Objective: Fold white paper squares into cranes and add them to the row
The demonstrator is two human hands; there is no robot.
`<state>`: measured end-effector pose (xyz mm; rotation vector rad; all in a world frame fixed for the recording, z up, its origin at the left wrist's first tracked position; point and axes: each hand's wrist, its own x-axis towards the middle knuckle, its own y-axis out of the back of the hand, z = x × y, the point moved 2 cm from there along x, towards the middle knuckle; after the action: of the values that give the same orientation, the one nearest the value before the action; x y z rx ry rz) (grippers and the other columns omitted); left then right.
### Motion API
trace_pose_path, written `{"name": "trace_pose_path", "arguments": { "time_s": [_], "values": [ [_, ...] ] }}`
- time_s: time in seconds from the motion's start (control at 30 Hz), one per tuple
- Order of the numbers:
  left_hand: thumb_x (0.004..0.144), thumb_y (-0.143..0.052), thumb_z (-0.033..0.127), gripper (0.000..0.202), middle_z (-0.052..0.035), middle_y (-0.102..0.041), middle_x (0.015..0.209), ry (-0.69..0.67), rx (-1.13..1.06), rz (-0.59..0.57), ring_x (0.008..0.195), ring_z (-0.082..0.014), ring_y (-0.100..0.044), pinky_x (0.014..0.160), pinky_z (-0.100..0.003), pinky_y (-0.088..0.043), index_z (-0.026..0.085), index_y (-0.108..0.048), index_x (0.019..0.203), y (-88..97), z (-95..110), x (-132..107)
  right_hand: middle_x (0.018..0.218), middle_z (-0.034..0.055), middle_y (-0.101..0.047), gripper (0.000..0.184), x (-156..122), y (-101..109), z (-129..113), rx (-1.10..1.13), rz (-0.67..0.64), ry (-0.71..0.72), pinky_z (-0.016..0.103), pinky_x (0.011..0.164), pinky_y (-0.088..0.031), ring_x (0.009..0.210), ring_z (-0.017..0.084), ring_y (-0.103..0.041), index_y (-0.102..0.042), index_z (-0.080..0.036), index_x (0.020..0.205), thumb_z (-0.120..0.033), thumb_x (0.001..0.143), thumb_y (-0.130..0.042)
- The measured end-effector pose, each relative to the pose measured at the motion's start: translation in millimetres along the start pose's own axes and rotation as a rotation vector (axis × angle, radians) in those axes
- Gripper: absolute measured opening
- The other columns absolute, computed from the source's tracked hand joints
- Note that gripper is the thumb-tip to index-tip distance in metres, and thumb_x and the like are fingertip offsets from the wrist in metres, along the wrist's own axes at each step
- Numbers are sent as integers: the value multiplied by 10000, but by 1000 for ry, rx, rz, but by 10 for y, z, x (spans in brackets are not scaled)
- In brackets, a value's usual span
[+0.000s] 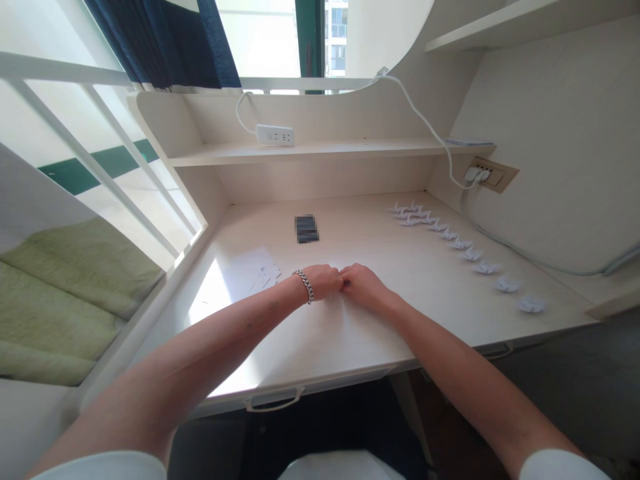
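My left hand (pixel 324 281), with a chain bracelet (pixel 305 287) at its wrist, meets my right hand (pixel 365 285) just above the middle of the desk. Both are closed, their fingertips pinched together and touching. Whatever they pinch is hidden by the fingers or too small to make out. Left of my left hand lie white paper sheets (pixel 245 267) and small cut pieces of paper (pixel 267 275). A curving row of folded white paper cranes (pixel 471 255) runs along the right side of the desk.
A dark, pixelated flat object (pixel 307 229) lies beyond my hands. The shelf (pixel 330 152) at the back bears a white power strip (pixel 275 135). A white cable (pixel 425 120) hangs to a wall socket (pixel 493 175) on the right. The desk (pixel 310 353) has drawer handles (pixel 276 402) at its front.
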<state>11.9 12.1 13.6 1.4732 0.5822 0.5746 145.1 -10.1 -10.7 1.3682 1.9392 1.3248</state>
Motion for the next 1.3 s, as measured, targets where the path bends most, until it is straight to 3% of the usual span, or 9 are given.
{"name": "trace_pose_path", "arguments": {
  "time_s": [0.13,0.27,0.4,0.5,0.67,0.83,0.9,1.0,1.3],
  "values": [
    [747,-580,85,125,-146,-681,730,-56,98,-70,732,-272,-667,671,-357,-490,137,-688,712,-39,16,-56,924,46,-745,191,17,-14,27,-37,-23,2,250,748,-407,868,190,-626,-760,-227,781,-228,825,-573],
    [852,-446,149,257,-131,-687,857,32,58,113,774,-244,-655,662,-329,-477,153,-702,830,4,-108,-173,916,59,-734,256,33,1,37,-116,51,-7,268,748,-391,895,204,-609,-746,-222,855,-219,878,-491],
    [892,-447,244,262,-81,-696,877,176,-232,347,802,-203,-640,746,-304,-468,185,-702,910,52,-270,-241,892,40,-725,289,178,141,-43,-39,98,-6,258,664,-366,777,174,-591,-720,-229,891,-271,923,-435],
    [884,-459,264,243,-56,-708,829,249,-397,416,771,-188,-631,744,-290,-458,186,-688,906,52,-361,-297,777,40,-703,254,347,228,-159,1,57,34,251,597,-335,673,152,-552,-705,-202,800,-284,885,-480],
    [825,-502,276,205,-31,-693,765,332,-504,403,721,-177,-608,673,-273,-434,184,-684,824,68,-539,-443,692,5,-668,216,473,261,-106,188,1,97,234,590,-353,652,131,-548,-683,-183,706,-207,796,-487],
    [787,-517,304,206,-26,-676,725,395,-570,361,687,-169,-589,608,-257,-410,184,-685,776,74,-636,-495,684,27,-678,188,381,276,202,377,-18,-25,250,656,-418,683,150,-596,-675,-157,677,-206,758,-512],
    [784,-519,311,213,-27,-677,721,393,-582,361,679,-167,-587,605,-257,-406,183,-689,779,68,-601,-475,764,39,-692,199,365,256,212,406,94,-66,258,672,-425,719,156,-595,-689,-157,771,-278,791,-533],
    [791,-509,322,231,-27,-681,716,358,-604,359,670,-164,-587,611,-258,-408,178,-690,789,60,-520,-439,864,38,-698,242,402,135,82,455,35,49,255,681,-422,775,156,-594,-695,-174,923,-342,803,-570],
    [749,-530,299,203,-25,-674,674,344,-801,264,663,-161,-621,609,-250,-435,160,-675,774,27,-791,-533,646,4,-608,208,447,123,258,600,-12,-93,242,567,-371,599,125,-506,-661,-145,728,-344,726,-598]
  ]
}}
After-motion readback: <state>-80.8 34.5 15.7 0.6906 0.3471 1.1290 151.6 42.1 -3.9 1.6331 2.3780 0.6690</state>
